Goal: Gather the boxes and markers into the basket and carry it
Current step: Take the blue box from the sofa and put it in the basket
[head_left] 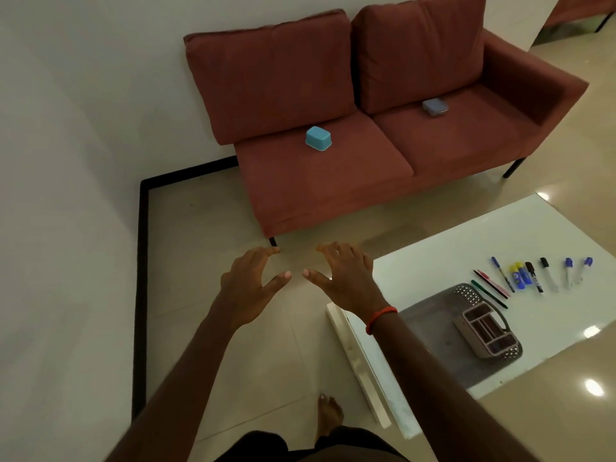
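A light blue box [318, 138] lies upside down on the sofa's left seat cushion. A grey-blue box [434, 107] rests on the right seat cushion. The grey perforated basket [433, 331] stands on the white table, with a small divided organiser [483, 330] inside it. Several markers and pens [533, 276] lie in a row on the table beyond the basket. My left hand [251, 283] and my right hand [345, 276] hover over the floor in front of the sofa, fingers spread, holding nothing.
The red two-seat sofa [333, 188] stands against the white wall. A low white table [550, 235] sits to the right. A black skirting strip [141, 261] runs along the wall's foot at left. My bare foot [328, 416] stands on the tiled floor.
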Demonstrator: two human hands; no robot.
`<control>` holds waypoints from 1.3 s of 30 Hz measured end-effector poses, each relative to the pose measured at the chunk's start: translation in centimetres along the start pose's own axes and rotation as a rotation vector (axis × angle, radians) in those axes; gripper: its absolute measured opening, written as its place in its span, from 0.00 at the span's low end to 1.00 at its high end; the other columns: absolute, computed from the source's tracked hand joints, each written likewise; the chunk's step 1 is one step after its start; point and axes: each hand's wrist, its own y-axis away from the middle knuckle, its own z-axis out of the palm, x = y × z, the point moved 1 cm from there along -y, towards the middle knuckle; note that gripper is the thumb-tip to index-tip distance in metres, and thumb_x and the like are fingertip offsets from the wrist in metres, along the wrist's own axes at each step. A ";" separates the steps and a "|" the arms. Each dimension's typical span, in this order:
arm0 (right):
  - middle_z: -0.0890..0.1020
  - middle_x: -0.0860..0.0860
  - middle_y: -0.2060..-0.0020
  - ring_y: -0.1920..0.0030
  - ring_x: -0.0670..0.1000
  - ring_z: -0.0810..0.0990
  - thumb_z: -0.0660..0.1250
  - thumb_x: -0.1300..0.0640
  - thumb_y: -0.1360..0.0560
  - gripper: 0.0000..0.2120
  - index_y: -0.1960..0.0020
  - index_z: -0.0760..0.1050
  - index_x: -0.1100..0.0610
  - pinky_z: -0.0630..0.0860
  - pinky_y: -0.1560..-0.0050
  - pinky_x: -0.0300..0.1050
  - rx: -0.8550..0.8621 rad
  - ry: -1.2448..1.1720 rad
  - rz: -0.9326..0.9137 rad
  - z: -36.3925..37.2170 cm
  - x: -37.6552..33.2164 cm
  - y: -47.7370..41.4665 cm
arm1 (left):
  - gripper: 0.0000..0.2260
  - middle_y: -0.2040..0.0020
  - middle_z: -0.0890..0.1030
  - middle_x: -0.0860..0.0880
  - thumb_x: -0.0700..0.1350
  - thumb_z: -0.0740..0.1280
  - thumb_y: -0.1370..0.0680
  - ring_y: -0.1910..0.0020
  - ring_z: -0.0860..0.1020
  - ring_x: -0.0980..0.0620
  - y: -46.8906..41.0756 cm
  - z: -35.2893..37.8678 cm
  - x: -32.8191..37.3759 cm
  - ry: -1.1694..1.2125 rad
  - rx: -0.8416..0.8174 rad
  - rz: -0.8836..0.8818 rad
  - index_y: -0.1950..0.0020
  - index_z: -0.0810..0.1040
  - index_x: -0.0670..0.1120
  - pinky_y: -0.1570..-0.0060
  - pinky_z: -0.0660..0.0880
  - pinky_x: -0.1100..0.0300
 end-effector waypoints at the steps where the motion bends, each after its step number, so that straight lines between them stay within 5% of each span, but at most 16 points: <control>1: 0.71 0.50 0.31 0.30 0.53 0.64 0.47 0.25 0.31 0.40 0.28 0.67 0.47 0.59 0.32 0.52 0.008 -0.001 0.005 -0.1 0.0 -0.7 | 0.37 0.24 0.68 0.53 0.75 0.52 0.29 0.26 0.66 0.48 -0.6 -0.2 -0.2 0.004 -0.005 0.002 0.25 0.65 0.57 0.32 0.66 0.39; 10: 0.72 0.49 0.33 0.31 0.52 0.65 0.46 0.24 0.32 0.41 0.28 0.68 0.46 0.57 0.35 0.49 0.025 -0.007 0.081 0.5 -1.1 -5.5 | 0.36 0.27 0.69 0.55 0.74 0.54 0.30 0.28 0.67 0.49 -7.6 -2.6 -2.5 0.023 -0.031 0.059 0.26 0.66 0.57 0.35 0.66 0.43; 15: 0.71 0.48 0.32 0.29 0.52 0.63 0.54 0.27 0.27 0.36 0.28 0.68 0.47 0.58 0.32 0.51 0.043 -0.002 0.129 1.0 -3.0 -9.4 | 0.34 0.27 0.70 0.55 0.72 0.57 0.29 0.29 0.69 0.50 -12.9 -4.3 -4.5 0.035 -0.059 0.127 0.27 0.68 0.57 0.34 0.67 0.44; 19: 0.70 0.48 0.31 0.29 0.52 0.62 0.45 0.24 0.33 0.42 0.27 0.67 0.46 0.58 0.31 0.52 0.062 0.006 0.173 1.5 -4.8 -13.0 | 0.34 0.28 0.71 0.56 0.73 0.56 0.29 0.30 0.70 0.51 -17.5 -6.2 -7.1 0.047 -0.071 0.166 0.28 0.68 0.58 0.34 0.70 0.41; 28: 0.69 0.49 0.29 0.26 0.53 0.61 0.44 0.23 0.32 0.43 0.26 0.65 0.45 0.58 0.30 0.53 0.104 -0.003 0.305 2.8 -7.8 -18.7 | 0.31 0.29 0.72 0.56 0.70 0.60 0.28 0.31 0.72 0.52 -24.9 -9.2 -11.1 0.065 -0.143 0.269 0.28 0.70 0.57 0.35 0.72 0.43; 33: 0.70 0.48 0.31 0.28 0.52 0.61 0.53 0.27 0.27 0.35 0.27 0.66 0.45 0.57 0.32 0.52 0.095 0.002 0.345 2.6 -8.2 -21.0 | 0.33 0.28 0.71 0.56 0.71 0.60 0.29 0.31 0.71 0.51 -28.5 -9.7 -11.7 0.109 -0.186 0.283 0.28 0.70 0.57 0.34 0.71 0.43; 39: 0.71 0.47 0.33 0.29 0.51 0.63 0.45 0.23 0.32 0.41 0.28 0.66 0.44 0.58 0.35 0.50 0.128 0.002 0.382 1.7 -6.3 -24.6 | 0.33 0.28 0.70 0.58 0.71 0.59 0.30 0.30 0.69 0.52 -33.4 -9.3 -11.1 0.144 -0.235 0.286 0.28 0.69 0.60 0.33 0.69 0.41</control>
